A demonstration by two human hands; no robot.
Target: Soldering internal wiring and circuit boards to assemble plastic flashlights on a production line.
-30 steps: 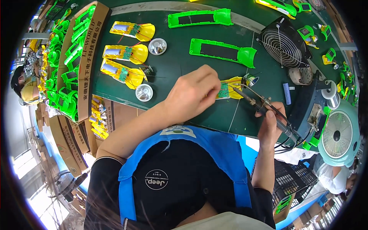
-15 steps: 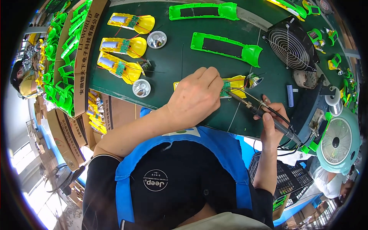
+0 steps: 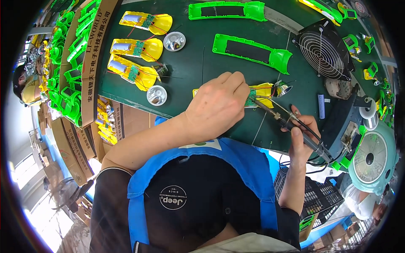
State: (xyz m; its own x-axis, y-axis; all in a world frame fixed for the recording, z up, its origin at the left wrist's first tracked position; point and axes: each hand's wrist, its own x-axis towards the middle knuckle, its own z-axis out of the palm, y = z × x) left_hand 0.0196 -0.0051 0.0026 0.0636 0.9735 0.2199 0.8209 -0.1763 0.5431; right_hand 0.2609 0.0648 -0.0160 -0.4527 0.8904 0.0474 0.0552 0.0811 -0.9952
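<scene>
My right hand [image 3: 304, 128] is closed around the grip of a soldering iron [image 3: 288, 123]. Its tip, with a thin tube alongside, reaches a green circuit board [image 3: 251, 98] set in a yellow plastic housing [image 3: 265, 90]. Over the left part of that housing lies my left hand [image 3: 222, 98], its fingers bent together beside the board; what they pinch is hidden beneath them. A silver reflector cup [image 3: 284, 88] with wires sits at the housing's right end.
Three yellow housings [image 3: 158, 24] with batteries and boards lie at the left, near loose reflectors [image 3: 174, 41]. Green frames [image 3: 253, 52] lie farther back. At the right are a black fan [image 3: 321, 50], a blue battery cell [image 3: 321, 106], a solder reel [image 3: 368, 110] and a teal fan [image 3: 371, 158].
The whole view has shifted slightly. Both hands keep nearly the same pose, and the iron's tip stays at the circuit board.
</scene>
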